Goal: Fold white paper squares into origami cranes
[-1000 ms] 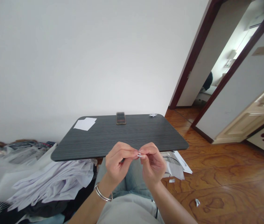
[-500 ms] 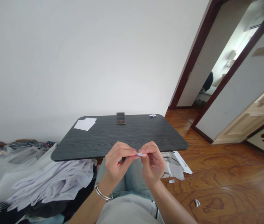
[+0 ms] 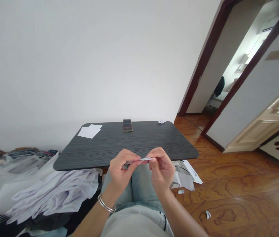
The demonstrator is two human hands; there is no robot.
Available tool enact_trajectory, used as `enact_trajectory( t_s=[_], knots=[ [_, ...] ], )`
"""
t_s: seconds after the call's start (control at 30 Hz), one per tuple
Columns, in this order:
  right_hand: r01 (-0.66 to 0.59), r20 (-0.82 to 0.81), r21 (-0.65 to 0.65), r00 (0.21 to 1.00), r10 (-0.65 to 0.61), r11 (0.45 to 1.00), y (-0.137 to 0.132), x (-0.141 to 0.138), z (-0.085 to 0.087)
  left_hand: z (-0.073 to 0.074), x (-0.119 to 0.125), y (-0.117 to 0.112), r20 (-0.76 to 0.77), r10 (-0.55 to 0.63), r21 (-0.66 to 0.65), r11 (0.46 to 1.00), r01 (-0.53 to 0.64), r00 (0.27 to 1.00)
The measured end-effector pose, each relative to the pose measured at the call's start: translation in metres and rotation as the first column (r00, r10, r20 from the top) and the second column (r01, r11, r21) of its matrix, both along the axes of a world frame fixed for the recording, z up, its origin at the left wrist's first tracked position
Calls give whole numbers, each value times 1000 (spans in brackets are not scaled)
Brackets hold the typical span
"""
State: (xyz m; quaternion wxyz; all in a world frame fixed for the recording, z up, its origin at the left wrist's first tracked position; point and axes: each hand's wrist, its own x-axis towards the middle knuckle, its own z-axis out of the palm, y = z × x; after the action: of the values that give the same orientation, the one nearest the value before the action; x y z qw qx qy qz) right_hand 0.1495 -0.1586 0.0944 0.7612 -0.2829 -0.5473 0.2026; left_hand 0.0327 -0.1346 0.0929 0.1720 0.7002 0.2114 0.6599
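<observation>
A small folded piece of white paper [image 3: 145, 159] is held edge-on between my two hands, just past the near edge of the dark table [image 3: 114, 144]. My left hand [image 3: 122, 168] pinches its left end between thumb and fingers. At the other end, my right hand [image 3: 162, 169] grips it with the thumb on top and the fingers curled. The fingers hide much of the paper, so its full shape cannot be made out. A white folded-paper figure [image 3: 161, 122] sits at the table's far right corner. White paper sheets [image 3: 89, 131] lie at the far left.
A small dark device on a stand [image 3: 127, 125] stands at the table's back edge, against the wall. Clothes and plastic bags [image 3: 50, 194] are heaped at the left. Papers [image 3: 185, 177] lie below the table's right side, with paper scraps [image 3: 208, 214] on the wooden floor.
My hands have moved slightly apart, the left one shifting a little to the left. More of the folded paper's length now shows between them.
</observation>
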Motion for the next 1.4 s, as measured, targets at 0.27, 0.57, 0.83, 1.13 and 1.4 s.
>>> enact_trajectory(
  t_s=[0.27,0.57,0.83,1.13,1.4],
  knots=[
    [-45,-48,-64,998,42,997,-2,0,4,3,6,-1,316,-180,-536,777,331,932],
    [-28,9,-195,999,30,980,-1,4,9,13,8,-6,474,-159,-676,565,473,866],
    [69,76,-221,996,-53,973,2,5,7,14,10,-6,435,-115,-713,562,419,893],
    [117,104,-247,990,-94,962,10,5,1,8,12,-3,426,-69,-702,604,378,902],
    [-81,-36,-324,997,73,943,15,8,1,5,12,0,382,-33,-676,672,303,924]
  ],
)
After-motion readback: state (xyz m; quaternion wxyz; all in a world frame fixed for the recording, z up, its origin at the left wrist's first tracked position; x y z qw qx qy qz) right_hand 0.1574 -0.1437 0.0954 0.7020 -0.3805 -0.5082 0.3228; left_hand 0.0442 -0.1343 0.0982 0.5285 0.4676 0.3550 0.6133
